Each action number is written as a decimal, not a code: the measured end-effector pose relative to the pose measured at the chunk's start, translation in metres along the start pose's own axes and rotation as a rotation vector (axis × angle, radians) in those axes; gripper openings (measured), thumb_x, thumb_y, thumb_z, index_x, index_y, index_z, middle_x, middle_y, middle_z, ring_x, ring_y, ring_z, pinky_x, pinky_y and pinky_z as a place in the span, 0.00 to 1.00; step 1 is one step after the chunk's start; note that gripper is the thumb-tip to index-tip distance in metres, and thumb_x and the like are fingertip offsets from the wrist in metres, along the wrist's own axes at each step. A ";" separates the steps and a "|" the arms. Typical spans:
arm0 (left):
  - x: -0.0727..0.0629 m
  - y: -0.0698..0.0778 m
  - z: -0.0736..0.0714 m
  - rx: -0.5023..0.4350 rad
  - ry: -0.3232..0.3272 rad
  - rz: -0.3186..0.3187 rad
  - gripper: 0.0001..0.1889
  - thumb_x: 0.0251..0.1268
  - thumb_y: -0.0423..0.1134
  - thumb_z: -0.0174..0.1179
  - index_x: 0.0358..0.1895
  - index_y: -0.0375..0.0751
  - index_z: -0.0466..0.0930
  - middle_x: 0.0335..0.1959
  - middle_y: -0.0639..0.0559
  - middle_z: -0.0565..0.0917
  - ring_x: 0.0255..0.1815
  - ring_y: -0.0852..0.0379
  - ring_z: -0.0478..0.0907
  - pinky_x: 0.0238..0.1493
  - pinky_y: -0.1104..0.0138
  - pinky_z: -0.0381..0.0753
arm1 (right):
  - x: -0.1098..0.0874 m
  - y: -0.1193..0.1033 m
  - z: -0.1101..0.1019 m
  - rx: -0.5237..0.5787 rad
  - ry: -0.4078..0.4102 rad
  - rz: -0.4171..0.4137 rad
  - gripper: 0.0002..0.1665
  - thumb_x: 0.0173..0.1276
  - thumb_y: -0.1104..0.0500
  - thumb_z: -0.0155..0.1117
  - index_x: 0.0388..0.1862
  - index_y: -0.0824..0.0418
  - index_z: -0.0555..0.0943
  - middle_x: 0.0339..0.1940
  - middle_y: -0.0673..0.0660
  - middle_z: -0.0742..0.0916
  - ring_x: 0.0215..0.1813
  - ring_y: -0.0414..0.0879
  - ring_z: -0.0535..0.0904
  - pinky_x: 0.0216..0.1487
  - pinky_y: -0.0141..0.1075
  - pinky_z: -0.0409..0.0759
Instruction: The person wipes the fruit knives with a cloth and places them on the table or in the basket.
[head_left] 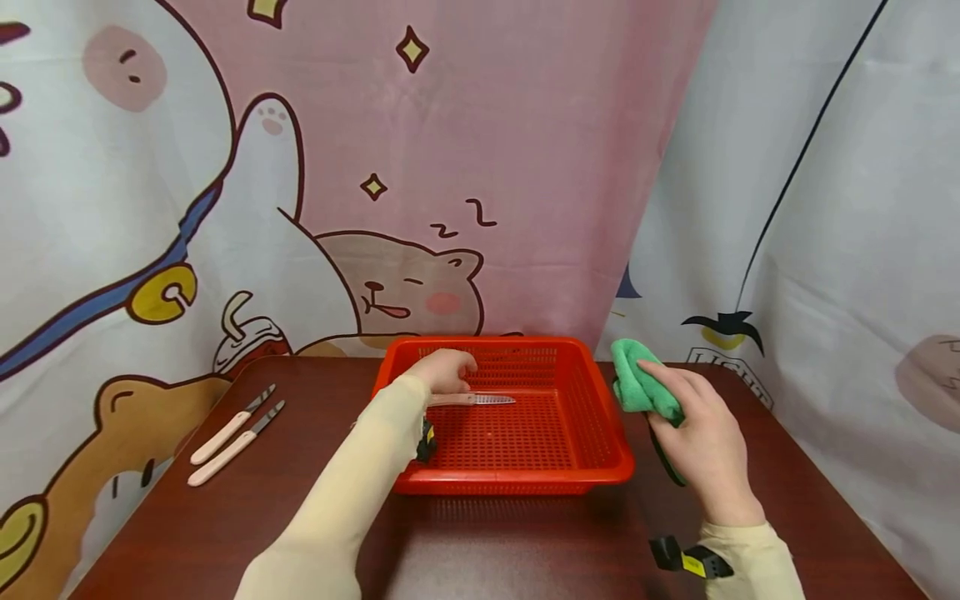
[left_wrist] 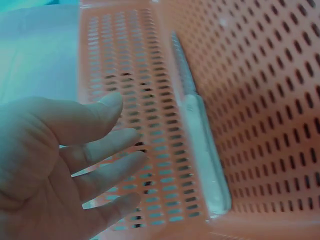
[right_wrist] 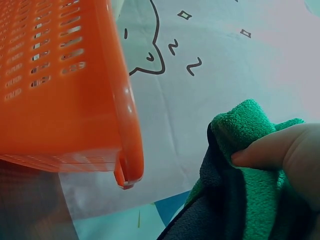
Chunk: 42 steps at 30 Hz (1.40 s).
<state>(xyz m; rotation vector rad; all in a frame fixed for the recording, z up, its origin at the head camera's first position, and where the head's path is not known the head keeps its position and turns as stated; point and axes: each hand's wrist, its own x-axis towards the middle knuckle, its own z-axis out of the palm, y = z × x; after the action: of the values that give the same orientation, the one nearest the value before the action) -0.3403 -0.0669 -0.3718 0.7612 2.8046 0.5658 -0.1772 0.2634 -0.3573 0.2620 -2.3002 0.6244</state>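
In the head view a knife (head_left: 480, 399) with a pale handle and serrated blade lies on the floor of a red perforated basket (head_left: 517, 477), along its far side. My left hand (head_left: 442, 372) hovers over the basket's far left part, above the knife handle. The left wrist view shows that hand (left_wrist: 65, 155) with fingers spread and relaxed, apart from the knife (left_wrist: 205, 155). To the right of the basket, my right hand (head_left: 701, 433) grips a bunched green cloth (head_left: 641, 383). Its dark underside shows in the right wrist view, where the thumb presses the green cloth (right_wrist: 250, 125).
Two more knives (head_left: 232, 433) with pale handles lie side by side on the brown table (head_left: 300, 417), left of the basket, blades pointing away. A printed curtain (head_left: 525, 167) hangs behind the table and along its sides.
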 end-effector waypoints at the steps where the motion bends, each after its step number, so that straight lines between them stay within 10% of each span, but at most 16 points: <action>1: -0.001 0.001 -0.003 -0.013 0.010 0.007 0.21 0.67 0.34 0.65 0.62 0.37 0.78 0.56 0.41 0.81 0.57 0.47 0.77 0.60 0.55 0.74 | 0.000 0.000 0.000 0.000 0.001 -0.002 0.39 0.53 0.73 0.72 0.64 0.49 0.79 0.55 0.62 0.80 0.52 0.60 0.76 0.44 0.60 0.75; 25: -0.064 0.033 -0.052 0.001 0.560 0.121 0.19 0.68 0.40 0.65 0.59 0.40 0.78 0.46 0.48 0.83 0.45 0.52 0.80 0.48 0.57 0.79 | 0.003 -0.009 0.001 0.024 0.023 -0.045 0.41 0.50 0.75 0.73 0.63 0.49 0.80 0.55 0.61 0.80 0.52 0.58 0.75 0.43 0.58 0.75; 35: -0.115 -0.003 -0.051 -0.025 0.815 0.130 0.21 0.64 0.36 0.67 0.58 0.36 0.77 0.42 0.44 0.82 0.40 0.49 0.80 0.44 0.54 0.80 | 0.006 -0.014 0.004 0.052 0.054 -0.095 0.43 0.47 0.78 0.72 0.62 0.49 0.81 0.54 0.61 0.80 0.53 0.57 0.76 0.44 0.55 0.74; 42: -0.147 -0.045 -0.041 0.012 0.878 0.071 0.20 0.62 0.34 0.68 0.57 0.33 0.78 0.44 0.40 0.82 0.44 0.43 0.78 0.46 0.48 0.76 | 0.006 -0.014 0.007 0.054 0.056 -0.120 0.43 0.46 0.78 0.72 0.62 0.50 0.81 0.54 0.60 0.80 0.53 0.56 0.76 0.45 0.53 0.74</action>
<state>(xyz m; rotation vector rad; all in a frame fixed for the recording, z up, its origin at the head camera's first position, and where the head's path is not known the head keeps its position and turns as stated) -0.2465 -0.1914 -0.3418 0.7401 3.5628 1.1239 -0.1811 0.2481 -0.3524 0.4001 -2.1986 0.6256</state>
